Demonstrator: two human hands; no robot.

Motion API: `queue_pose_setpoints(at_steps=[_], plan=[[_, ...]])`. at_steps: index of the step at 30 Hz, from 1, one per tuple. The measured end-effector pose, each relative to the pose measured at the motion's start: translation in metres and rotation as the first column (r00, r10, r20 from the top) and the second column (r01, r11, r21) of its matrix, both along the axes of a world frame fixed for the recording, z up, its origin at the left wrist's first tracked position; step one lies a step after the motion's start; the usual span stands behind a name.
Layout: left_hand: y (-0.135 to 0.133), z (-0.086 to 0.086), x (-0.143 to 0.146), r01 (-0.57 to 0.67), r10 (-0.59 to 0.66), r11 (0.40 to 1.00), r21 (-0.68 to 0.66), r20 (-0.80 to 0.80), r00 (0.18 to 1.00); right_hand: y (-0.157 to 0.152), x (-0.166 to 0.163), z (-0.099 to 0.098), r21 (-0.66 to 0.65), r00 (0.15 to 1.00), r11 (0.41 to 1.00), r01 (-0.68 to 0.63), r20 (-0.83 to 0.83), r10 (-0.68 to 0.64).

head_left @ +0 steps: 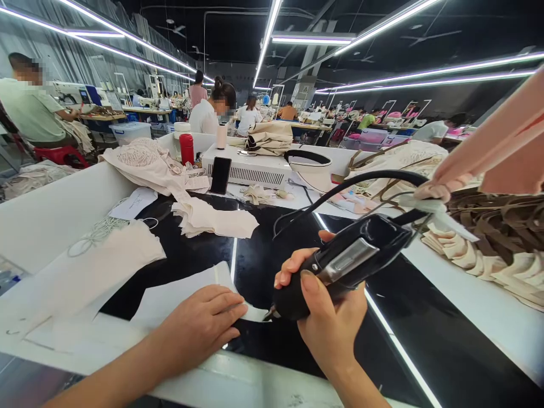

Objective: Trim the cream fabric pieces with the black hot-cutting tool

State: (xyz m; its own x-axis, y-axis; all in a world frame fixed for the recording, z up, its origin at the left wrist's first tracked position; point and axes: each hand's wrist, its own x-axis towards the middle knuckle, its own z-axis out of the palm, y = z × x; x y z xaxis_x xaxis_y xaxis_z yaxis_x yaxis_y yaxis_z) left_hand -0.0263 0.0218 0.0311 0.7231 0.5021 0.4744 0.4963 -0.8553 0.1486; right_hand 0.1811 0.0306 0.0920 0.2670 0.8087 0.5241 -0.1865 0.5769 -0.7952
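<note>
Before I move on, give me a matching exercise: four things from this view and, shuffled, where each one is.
1. black handheld tool with silver strip
2. thin white sheet
3. red cylindrical bottle
4. rectangular dark-screened phone

A. upright before the white slotted box
B. held in the right hand
C. standing left of the phone
D. under the left hand

Pairs: 1-B, 2-D, 3-C, 4-A

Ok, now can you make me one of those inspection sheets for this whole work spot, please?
Surface: glossy black panel on a white table
Things in hand: white sheet, paper or cloth unclear; black handheld tool, tip at the sheet's edge
Clutter: pale fabric stack, smartphone, red bottle, sun visor
Hands: left hand flat on the sheet; right hand gripping the tool
Cables: thick black cable arching behind the tool; far end unclear
Surroundings: people, sewing machines, ceiling lights
</note>
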Motion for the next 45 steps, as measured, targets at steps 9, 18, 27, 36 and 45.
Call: queue_pose_setpoints(at_steps=[9,18,27,36,45], plan=[[0.012,0.004,-0.031,-0.058,0.059,0.998,0.006,-0.054,0.997,0.027,0.013,0.001,0.052,0.997,0.996,0.066,0.040,-0.068],[-0.015,0.029,-0.001,-0.244,0.160,0.869,-0.431,-0.222,0.962,0.027,0.006,0.004,0.043,0.998,0.998,0.053,0.019,-0.054],[0.042,0.048,0.020,-0.053,-0.022,0.880,-0.472,-0.150,0.988,0.030,-0.007,0.001,0.022,0.999,0.999,0.035,0.022,-0.035],[0.066,0.036,0.013,-0.048,-0.114,0.798,-0.600,-0.229,0.967,0.030,-0.015,-0.001,-0.007,0.999,1.000,0.015,0.046,-0.014],[0.062,0.037,0.005,-0.067,-0.094,0.829,-0.556,-0.256,0.962,0.032,-0.024,0.000,-0.030,0.998,0.999,0.012,0.061,-0.010]])
